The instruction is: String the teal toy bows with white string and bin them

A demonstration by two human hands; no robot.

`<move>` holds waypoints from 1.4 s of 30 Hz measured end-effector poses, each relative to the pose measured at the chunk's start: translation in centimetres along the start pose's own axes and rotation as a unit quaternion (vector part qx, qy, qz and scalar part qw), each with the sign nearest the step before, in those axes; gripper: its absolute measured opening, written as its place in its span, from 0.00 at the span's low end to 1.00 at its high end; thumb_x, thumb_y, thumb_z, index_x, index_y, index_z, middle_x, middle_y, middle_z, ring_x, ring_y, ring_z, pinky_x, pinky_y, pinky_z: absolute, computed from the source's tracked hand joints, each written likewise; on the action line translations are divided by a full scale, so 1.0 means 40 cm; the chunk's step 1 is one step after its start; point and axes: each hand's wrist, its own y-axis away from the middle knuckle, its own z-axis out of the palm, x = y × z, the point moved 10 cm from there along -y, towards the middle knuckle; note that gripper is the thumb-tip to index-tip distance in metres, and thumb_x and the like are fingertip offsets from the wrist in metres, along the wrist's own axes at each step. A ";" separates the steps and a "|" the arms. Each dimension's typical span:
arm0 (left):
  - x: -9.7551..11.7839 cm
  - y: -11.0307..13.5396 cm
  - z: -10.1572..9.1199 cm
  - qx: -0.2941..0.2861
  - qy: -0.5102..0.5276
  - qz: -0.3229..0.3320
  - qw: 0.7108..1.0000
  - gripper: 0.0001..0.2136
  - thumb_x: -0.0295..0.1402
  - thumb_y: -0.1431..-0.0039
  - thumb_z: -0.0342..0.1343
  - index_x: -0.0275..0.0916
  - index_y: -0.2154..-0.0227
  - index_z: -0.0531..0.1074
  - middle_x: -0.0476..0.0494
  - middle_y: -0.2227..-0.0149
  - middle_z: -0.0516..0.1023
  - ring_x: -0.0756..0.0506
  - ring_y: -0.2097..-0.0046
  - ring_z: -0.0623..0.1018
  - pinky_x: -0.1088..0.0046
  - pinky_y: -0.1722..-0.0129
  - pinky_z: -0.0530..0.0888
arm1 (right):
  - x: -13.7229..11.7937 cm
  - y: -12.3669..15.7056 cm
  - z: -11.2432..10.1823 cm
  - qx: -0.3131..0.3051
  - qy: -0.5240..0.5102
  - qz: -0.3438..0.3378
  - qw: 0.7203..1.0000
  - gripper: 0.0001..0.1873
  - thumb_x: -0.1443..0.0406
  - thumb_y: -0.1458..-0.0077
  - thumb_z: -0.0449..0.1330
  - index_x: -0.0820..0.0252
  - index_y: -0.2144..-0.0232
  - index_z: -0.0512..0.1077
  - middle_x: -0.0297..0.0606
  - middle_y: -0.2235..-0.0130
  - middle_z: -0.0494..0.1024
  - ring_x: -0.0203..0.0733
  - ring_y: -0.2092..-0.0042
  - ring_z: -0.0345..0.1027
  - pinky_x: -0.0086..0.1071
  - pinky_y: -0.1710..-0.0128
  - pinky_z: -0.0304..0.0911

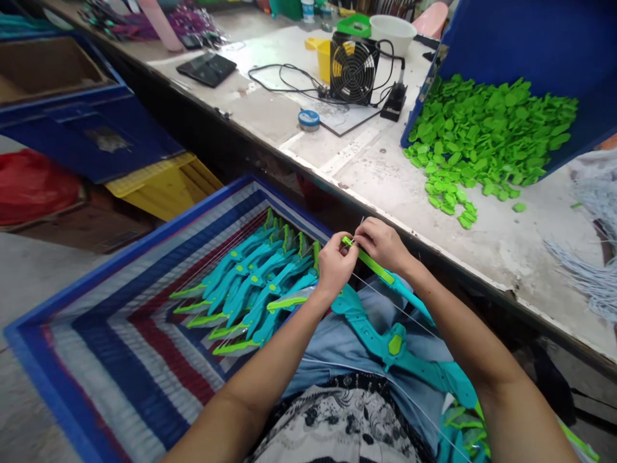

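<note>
A teal toy bow (pixel 369 334) with bright green limbs lies across my lap. My left hand (pixel 336 265) is closed in a pinch on the tip of its green limb (pixel 378 267). Close beside it, my right hand (pixel 383 243) pinches the thin white bowstring at that same tip. The exact fingertip contact is partly hidden. From the tip, a length of white string (pixel 400 308) runs down past the bow. To the left, several finished-looking teal and green bows (pixel 255 276) lie in a row in a blue-rimmed container (pixel 96 366) with a striped lining.
On the worktable (pixel 357 161), a blue bin (pixel 506 45) lies tipped, spilling small green pieces (pixel 491 135). A black fan (pixel 354 67), a round blue-lidded tin (pixel 308 119) and a tablet (pixel 206 69) stand further back. White strings (pixel 588 276) hang at the right.
</note>
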 end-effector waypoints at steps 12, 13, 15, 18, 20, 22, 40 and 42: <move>0.020 0.010 0.024 -0.077 0.101 0.064 0.990 0.06 0.35 0.47 0.57 0.40 0.72 0.78 0.44 0.65 0.75 0.46 0.60 0.74 0.70 0.59 0.71 | 0.193 -0.023 -0.296 0.342 0.028 0.147 0.928 0.07 0.67 0.43 0.53 0.57 0.73 0.63 0.35 0.69 0.68 0.40 0.63 0.63 0.37 0.57 0.61; 0.015 -0.001 0.035 -0.099 0.129 0.021 0.986 0.07 0.37 0.47 0.58 0.40 0.72 0.79 0.44 0.63 0.75 0.45 0.59 0.75 0.70 0.59 0.71 | 0.145 -0.020 -0.279 0.330 0.005 0.121 0.936 0.06 0.66 0.42 0.53 0.57 0.72 0.64 0.35 0.69 0.68 0.40 0.62 0.64 0.37 0.57 0.62; -0.001 -0.020 0.059 -0.139 0.215 -0.087 0.963 0.12 0.43 0.49 0.60 0.39 0.70 0.79 0.43 0.63 0.77 0.45 0.59 0.75 0.70 0.60 0.71 | 0.023 -0.006 -0.192 0.262 -0.048 0.050 0.963 0.07 0.65 0.41 0.54 0.57 0.72 0.66 0.37 0.66 0.70 0.41 0.57 0.66 0.38 0.52 0.62; -0.006 -0.043 0.067 -0.164 0.293 -0.187 0.923 0.14 0.43 0.57 0.64 0.36 0.73 0.78 0.43 0.68 0.77 0.46 0.64 0.75 0.71 0.64 0.72 | -0.076 0.065 -0.069 0.255 -0.102 0.041 0.961 0.06 0.66 0.41 0.55 0.57 0.71 0.68 0.40 0.59 0.70 0.44 0.48 0.64 0.41 0.46 0.61; 0.009 -0.067 0.026 -0.136 0.236 -0.154 0.950 0.10 0.36 0.61 0.66 0.35 0.76 0.77 0.43 0.69 0.78 0.47 0.66 0.75 0.72 0.65 0.71 | -0.058 0.107 -0.019 0.285 -0.133 0.087 0.945 0.05 0.66 0.41 0.55 0.57 0.70 0.69 0.41 0.57 0.69 0.45 0.47 0.64 0.42 0.45 0.61; 0.046 -0.084 -0.033 -0.084 0.131 -0.066 0.986 0.06 0.32 0.59 0.64 0.36 0.77 0.76 0.44 0.68 0.78 0.47 0.64 0.75 0.74 0.64 0.71 | -0.013 0.123 0.014 0.298 -0.171 0.132 0.930 0.05 0.65 0.42 0.56 0.58 0.70 0.69 0.41 0.58 0.69 0.44 0.51 0.66 0.41 0.47 0.63; 0.009 -0.033 0.007 -0.072 0.333 -0.213 0.916 0.10 0.33 0.63 0.65 0.33 0.76 0.74 0.50 0.81 0.73 0.53 0.80 0.72 0.79 0.79 0.70 | 0.006 0.092 0.014 0.351 -0.172 0.152 0.908 0.06 0.64 0.41 0.55 0.58 0.70 0.70 0.39 0.62 0.69 0.38 0.59 0.67 0.32 0.61 0.68; 0.004 -0.036 0.007 -0.045 0.331 -0.215 0.918 0.07 0.31 0.61 0.62 0.34 0.76 0.73 0.52 0.82 0.71 0.55 0.81 0.69 0.80 0.82 0.66 | -0.009 0.093 0.017 0.341 -0.153 0.133 0.918 0.06 0.65 0.41 0.55 0.58 0.69 0.70 0.39 0.62 0.69 0.39 0.59 0.67 0.33 0.60 0.68</move>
